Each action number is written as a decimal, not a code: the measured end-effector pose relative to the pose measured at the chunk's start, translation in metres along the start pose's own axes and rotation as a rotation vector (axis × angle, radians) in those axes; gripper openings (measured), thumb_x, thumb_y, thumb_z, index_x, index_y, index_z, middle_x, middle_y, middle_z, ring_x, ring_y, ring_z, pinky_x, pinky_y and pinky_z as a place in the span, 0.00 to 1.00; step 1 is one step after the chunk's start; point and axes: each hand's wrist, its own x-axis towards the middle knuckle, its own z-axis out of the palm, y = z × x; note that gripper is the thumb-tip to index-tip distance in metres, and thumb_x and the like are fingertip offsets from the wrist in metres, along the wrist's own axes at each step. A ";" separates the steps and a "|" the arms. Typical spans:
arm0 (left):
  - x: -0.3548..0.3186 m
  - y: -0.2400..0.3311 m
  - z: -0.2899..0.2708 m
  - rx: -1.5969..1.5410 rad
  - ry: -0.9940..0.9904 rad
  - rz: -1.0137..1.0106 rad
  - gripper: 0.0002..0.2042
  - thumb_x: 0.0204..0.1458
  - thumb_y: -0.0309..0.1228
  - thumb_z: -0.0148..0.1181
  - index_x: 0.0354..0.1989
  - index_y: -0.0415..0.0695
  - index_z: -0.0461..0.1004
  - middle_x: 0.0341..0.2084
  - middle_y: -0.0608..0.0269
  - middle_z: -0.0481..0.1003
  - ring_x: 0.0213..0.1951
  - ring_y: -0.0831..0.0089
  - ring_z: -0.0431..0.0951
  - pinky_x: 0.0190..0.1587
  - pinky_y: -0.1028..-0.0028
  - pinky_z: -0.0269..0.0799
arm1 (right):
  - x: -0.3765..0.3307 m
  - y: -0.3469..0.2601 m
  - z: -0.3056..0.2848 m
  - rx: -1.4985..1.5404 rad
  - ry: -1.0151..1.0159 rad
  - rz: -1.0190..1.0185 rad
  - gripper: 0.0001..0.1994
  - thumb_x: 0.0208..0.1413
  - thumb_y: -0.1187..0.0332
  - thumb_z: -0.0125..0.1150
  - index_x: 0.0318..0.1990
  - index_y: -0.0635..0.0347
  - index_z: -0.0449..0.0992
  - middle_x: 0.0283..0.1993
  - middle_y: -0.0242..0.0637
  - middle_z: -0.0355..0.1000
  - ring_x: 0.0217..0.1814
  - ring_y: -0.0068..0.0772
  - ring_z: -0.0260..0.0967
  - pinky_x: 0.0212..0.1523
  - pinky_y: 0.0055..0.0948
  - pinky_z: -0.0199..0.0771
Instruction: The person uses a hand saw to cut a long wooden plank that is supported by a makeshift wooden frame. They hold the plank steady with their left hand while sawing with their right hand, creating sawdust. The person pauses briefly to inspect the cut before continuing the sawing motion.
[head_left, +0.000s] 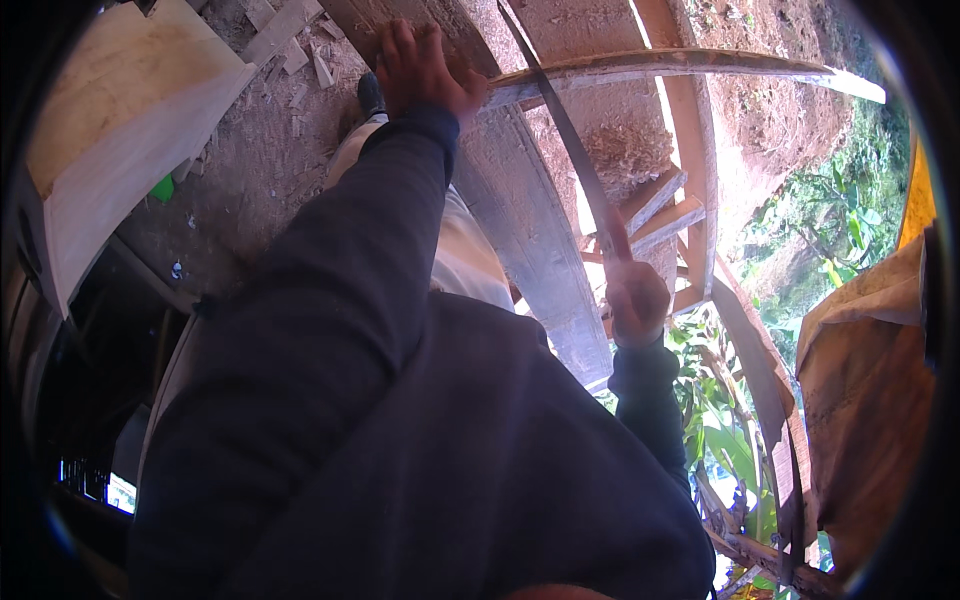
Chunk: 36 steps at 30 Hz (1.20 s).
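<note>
My right hand [637,298] is closed round the handle of a handsaw [583,160]. The long dark blade points away from me and crosses a long, narrow wooden strip [640,66] near that strip's left end. At this end my left hand [425,70] grips the strip and bears down over a wide plank [530,225], with its thumb side against the wood. The strip's end is hidden under the hand. From there the strip reaches right, past the bench, to a pale tip. Whether the saw's teeth sit in a cut cannot be made out.
Another plank [590,110] lies beyond the wide one, with a heap of sawdust [625,150] on it. Short wood offcuts [660,215] stick out beside it. A large pale wooden panel [130,120] stands at left, near scattered scraps. A brown tarp [865,390] hangs at right.
</note>
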 end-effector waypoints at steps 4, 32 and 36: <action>-0.005 0.014 -0.001 0.017 -0.022 0.041 0.35 0.51 0.48 0.61 0.68 0.45 0.67 0.74 0.36 0.57 0.77 0.40 0.53 0.74 0.41 0.54 | 0.142 0.010 0.087 0.054 0.086 0.034 0.04 0.66 0.79 0.63 0.44 0.62 0.75 0.37 0.31 0.74 0.35 0.14 0.65 0.39 0.18 0.64; -0.003 -0.005 0.003 0.029 0.032 0.034 0.37 0.45 0.47 0.63 0.66 0.44 0.71 0.72 0.36 0.60 0.76 0.40 0.55 0.72 0.39 0.56 | -0.046 -0.041 0.018 -0.098 -0.074 0.091 0.05 0.63 0.80 0.61 0.41 0.59 0.72 0.44 0.48 0.79 0.30 0.18 0.62 0.36 0.23 0.63; -0.003 -0.003 0.005 0.068 0.037 0.034 0.37 0.46 0.47 0.63 0.67 0.44 0.71 0.73 0.36 0.59 0.77 0.41 0.53 0.73 0.40 0.55 | -0.032 -0.031 0.015 -0.185 -0.039 0.043 0.03 0.63 0.78 0.61 0.40 0.60 0.73 0.35 0.37 0.75 0.30 0.17 0.60 0.33 0.21 0.58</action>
